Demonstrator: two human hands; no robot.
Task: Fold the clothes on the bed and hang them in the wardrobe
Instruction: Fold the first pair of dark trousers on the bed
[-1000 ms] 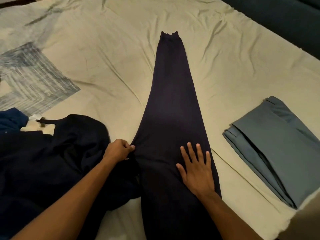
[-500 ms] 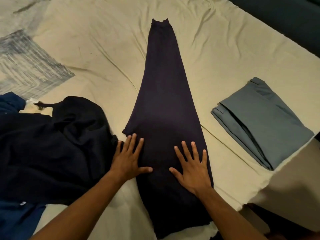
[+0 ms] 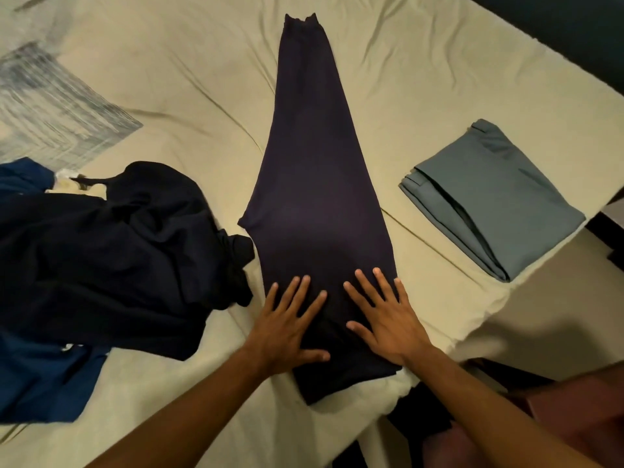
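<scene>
A long dark navy garment, looking like trousers folded leg on leg, lies flat down the middle of the cream bed sheet, its narrow end far from me. My left hand and my right hand both press flat on its wide near end, fingers spread and straight, side by side. A folded grey-blue garment lies to the right near the bed's corner. A crumpled heap of dark clothes lies at the left, with a blue piece under it.
A grey patterned patch of bedding shows at the far left. The bed's near edge and right corner drop to a dark floor. Dark furniture runs along the far right.
My left hand let go of the garment's left edge and flattened onto it. Both hands have slid toward me, to the garment's near end, and the view shifted back.
</scene>
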